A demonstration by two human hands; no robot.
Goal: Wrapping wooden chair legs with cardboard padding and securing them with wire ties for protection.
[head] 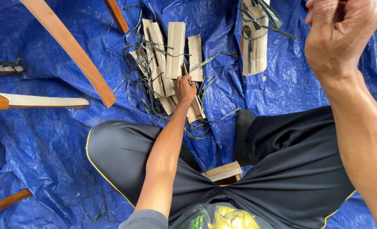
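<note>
My left hand (184,88) reaches down to a pile of pale bamboo slats (174,50) on the blue tarp (40,140), fingers closed on one slat in the pile. Dark thin strips (148,97) lie tangled through and around the slats. My right hand (339,34) is raised close to the camera at the upper right, clenched into a fist; something dark seems to stick out of its top, but what it grips is hidden. A separate bundle of slats tied with dark strips (254,38) lies beyond it.
I sit low with knees spread in black shorts (281,169), over a small wooden block (223,173). Long wooden bars (70,46) cross the upper left. A white-edged slat (44,101) and wooden pieces (4,202) lie at the left.
</note>
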